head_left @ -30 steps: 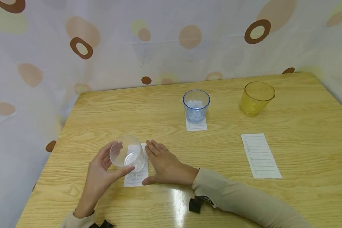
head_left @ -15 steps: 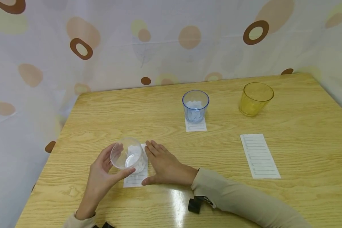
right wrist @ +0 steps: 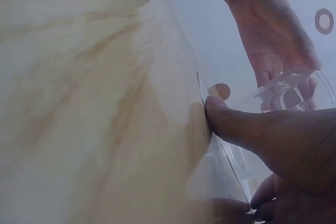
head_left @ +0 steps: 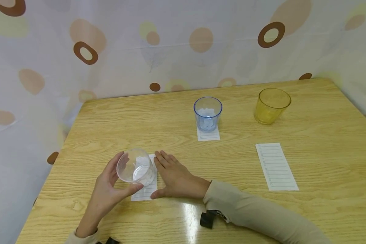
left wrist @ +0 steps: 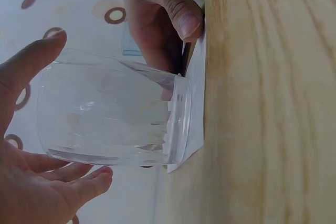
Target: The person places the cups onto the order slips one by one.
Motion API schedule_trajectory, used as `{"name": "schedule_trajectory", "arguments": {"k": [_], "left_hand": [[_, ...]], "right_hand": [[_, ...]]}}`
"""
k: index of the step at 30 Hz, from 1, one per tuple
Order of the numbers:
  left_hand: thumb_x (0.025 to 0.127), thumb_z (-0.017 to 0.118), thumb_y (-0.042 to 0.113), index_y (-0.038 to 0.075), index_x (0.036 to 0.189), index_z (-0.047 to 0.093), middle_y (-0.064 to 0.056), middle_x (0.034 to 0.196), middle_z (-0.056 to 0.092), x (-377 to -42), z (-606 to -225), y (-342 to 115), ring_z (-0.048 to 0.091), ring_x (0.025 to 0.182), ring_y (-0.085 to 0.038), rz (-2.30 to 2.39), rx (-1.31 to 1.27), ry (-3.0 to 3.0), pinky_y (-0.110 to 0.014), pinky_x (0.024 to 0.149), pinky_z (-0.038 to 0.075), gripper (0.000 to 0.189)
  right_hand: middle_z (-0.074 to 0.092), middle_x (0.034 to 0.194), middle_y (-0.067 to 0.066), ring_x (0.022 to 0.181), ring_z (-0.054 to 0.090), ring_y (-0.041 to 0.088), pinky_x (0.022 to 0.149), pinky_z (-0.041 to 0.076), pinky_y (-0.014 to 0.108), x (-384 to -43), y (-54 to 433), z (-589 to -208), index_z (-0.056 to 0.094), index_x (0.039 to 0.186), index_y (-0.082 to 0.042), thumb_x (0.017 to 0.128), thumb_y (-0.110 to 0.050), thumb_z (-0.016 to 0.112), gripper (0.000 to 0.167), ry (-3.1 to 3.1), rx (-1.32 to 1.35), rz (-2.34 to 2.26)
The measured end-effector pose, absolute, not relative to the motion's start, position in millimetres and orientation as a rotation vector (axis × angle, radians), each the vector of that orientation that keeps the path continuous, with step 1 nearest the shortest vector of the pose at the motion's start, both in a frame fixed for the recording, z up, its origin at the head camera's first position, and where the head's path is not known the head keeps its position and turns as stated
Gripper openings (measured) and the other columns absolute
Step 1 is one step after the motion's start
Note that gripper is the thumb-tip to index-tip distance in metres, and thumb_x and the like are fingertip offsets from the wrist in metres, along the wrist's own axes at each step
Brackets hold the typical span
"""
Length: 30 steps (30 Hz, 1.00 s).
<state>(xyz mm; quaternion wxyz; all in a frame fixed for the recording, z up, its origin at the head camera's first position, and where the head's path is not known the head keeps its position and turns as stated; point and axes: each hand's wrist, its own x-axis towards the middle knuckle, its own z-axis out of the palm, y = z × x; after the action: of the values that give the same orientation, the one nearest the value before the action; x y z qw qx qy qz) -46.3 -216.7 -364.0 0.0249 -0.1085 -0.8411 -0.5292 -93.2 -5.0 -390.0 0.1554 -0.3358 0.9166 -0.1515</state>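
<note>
My left hand (head_left: 106,189) holds a clear cup (head_left: 134,166) by its upper part, thumb on the near side and fingers around the far left. White bits show near the cup's bottom. Its base overlaps a lined paper slip (head_left: 144,194) on the table. Along the right edge of that slip my right hand (head_left: 177,178) lies with straight fingers and the thumb spread toward the near edge. The left wrist view shows the left thumb (left wrist: 39,56) near the cup's rim, and the base close over the slip.
Behind stands a blue cup (head_left: 207,123) with white pieces inside, on another lined slip (head_left: 208,136). To its right is a yellow cup (head_left: 269,113). A third lined slip (head_left: 277,166) lies on the wooden table (head_left: 332,142) at the right. A patterned curtain (head_left: 119,40) hangs behind.
The rim of the clear cup has shifted slightly toward the near side, with my left hand around it. My right hand stays on the slip's edge. The head view has moved a little.
</note>
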Motion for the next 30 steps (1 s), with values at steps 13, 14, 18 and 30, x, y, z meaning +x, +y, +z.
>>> {"name": "schedule_trajectory", "arguments": {"k": [13, 14, 18, 30], "left_hand": [[0.069, 0.085, 0.008, 0.003, 0.141, 0.046, -0.015, 0.137, 0.052, -40.5, -348.1, -197.2, 0.047, 0.127, -0.033, -1.081, -0.472, -2.460, -0.018, 0.106, 0.032, 0.083], [0.070, 0.084, 0.008, 0.003, 0.141, 0.046, -0.015, 0.136, 0.053, -40.4, -347.4, -194.4, 0.048, 0.127, -0.033, -1.061, -0.493, -2.442, -0.020, 0.106, 0.032, 0.080], [0.082, 0.076, 0.019, -0.001, 0.140, 0.046, -0.017, 0.137, 0.052, -39.1, -344.1, -181.1, 0.048, 0.127, -0.033, -1.050, -0.642, -2.400, -0.024, 0.109, 0.032, 0.068], [0.093, 0.062, 0.041, 0.002, 0.143, 0.043, -0.014, 0.141, 0.049, -43.8, -339.6, -136.8, 0.047, 0.129, -0.030, -1.167, -0.993, -2.406, -0.042, 0.106, 0.041, 0.066]], "right_hand": [[0.002, 0.160, 0.015, 0.147, 0.000, 0.029, 0.119, 0.009, 0.041, -90.5, 9.4, -376.7, 0.016, 0.152, 0.003, 0.085, -0.057, 0.065, 0.102, 2.597, -0.915, -0.536], [0.003, 0.160, 0.015, 0.147, 0.000, 0.029, 0.119, 0.009, 0.041, -91.2, 13.4, -374.5, 0.016, 0.152, 0.003, 0.086, -0.056, 0.065, 0.102, 2.600, -0.909, -0.541], [0.006, 0.159, 0.018, 0.147, 0.003, 0.031, 0.118, 0.011, 0.044, -95.9, 33.5, -363.9, 0.016, 0.151, 0.005, 0.087, -0.052, 0.066, 0.100, 2.631, -0.882, -0.553], [0.027, 0.154, 0.022, 0.140, 0.027, 0.038, 0.111, 0.029, 0.053, -115.7, 120.4, -321.9, 0.025, 0.151, 0.000, 0.087, -0.031, 0.073, 0.086, 2.792, -0.611, -0.881]]}}
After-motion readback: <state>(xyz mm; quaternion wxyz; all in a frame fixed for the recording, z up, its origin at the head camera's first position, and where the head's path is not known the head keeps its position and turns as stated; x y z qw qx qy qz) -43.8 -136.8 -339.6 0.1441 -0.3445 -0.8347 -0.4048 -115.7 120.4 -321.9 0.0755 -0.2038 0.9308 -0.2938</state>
